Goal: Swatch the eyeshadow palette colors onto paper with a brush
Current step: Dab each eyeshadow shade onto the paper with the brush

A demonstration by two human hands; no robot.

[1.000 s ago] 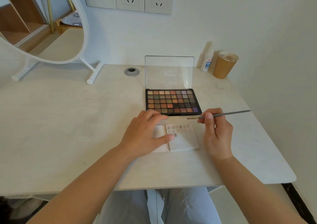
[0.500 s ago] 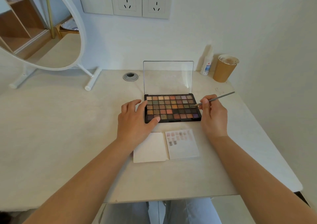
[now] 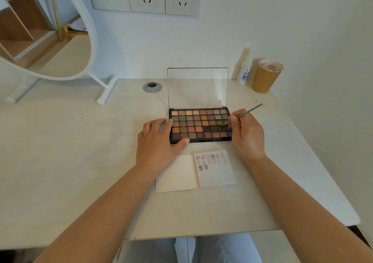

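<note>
Right hand (image 3: 247,135), at centre right of the head view, pinches a thin grey brush (image 3: 245,114) between thumb and fingers, its tip lowered onto a dark pan near the right end of the eyeshadow palette (image 3: 199,124). Left hand (image 3: 159,143) lies flat with fingers relaxed and apart, steadying the palette's left end, thumb along its front edge.

Just below the palette, near the middle of the frame, a small white paper pad (image 3: 217,174) carries rows of pale pink, beige and grey swatches across its upper part; the lower part is bare. A blank cream card (image 3: 175,176) touches its left side. Judging by the many pans against the few rows of marks, the job looks well short of half done, with the darker and brighter shades apparently still to come.

The palette is a shallow black plastic tray of small square pans, matte and shimmery in browns, oranges, greens and purples, with a clear rigid lid (image 3: 197,87) standing upright behind it. The desk (image 3: 70,151) is smooth and off-white. At upper right stand a brown paper cup (image 3: 265,77) and a small white bottle (image 3: 244,72); a round white-framed mirror (image 3: 52,36) fills the upper left.
</note>
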